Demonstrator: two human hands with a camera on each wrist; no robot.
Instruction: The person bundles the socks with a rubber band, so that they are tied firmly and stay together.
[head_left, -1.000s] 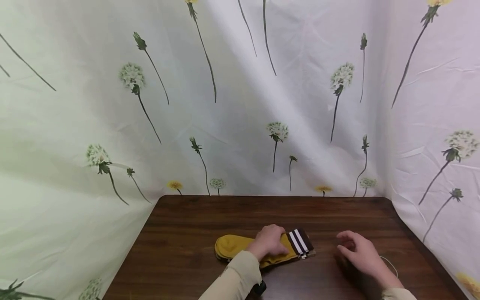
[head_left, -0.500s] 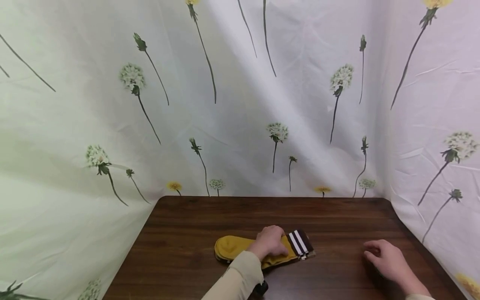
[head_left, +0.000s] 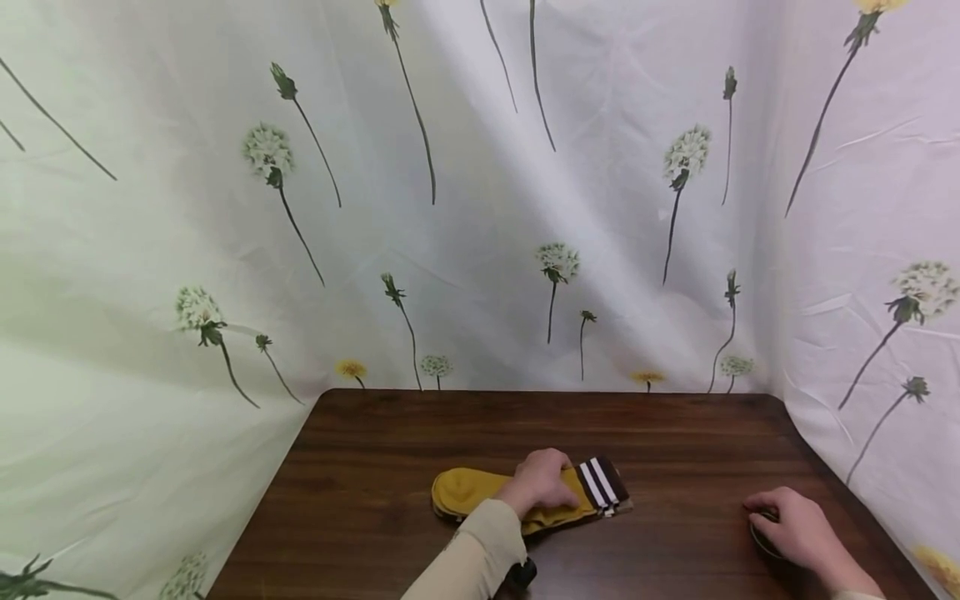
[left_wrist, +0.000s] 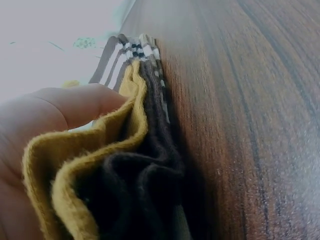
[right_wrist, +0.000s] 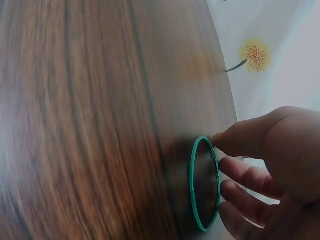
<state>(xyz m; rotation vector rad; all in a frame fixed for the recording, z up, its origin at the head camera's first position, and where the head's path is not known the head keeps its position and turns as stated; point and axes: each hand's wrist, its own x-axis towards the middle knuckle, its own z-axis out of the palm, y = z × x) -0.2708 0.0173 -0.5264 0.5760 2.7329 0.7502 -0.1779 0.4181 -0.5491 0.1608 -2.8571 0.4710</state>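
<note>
A stack of folded socks [head_left: 468, 490] lies at the middle of the dark wooden table. The top pair is mustard yellow with dark brown cuffs and white stripes; darker socks [left_wrist: 162, 135] lie beneath it. My left hand [head_left: 540, 482] grips the stack across its middle, the thumb on the yellow knit in the left wrist view and the other fingers hidden. Towards the table's right side, my right hand [head_left: 798, 527] has its thumb and curled fingers on the edge of a thin green rubber band [right_wrist: 192, 185], pinching it. The band stands as an open loop near the tabletop.
The wooden tabletop [head_left: 375, 450] has rounded far corners. White fabric [head_left: 480, 317] printed with dandelions hangs behind it and along both sides. A dark band or strap [head_left: 521, 573] shows under the left wrist.
My right hand has moved right and slightly towards me, reaching the green rubber band that lay on the table beside it, and has taken hold of it. The left hand and socks stay in place.
</note>
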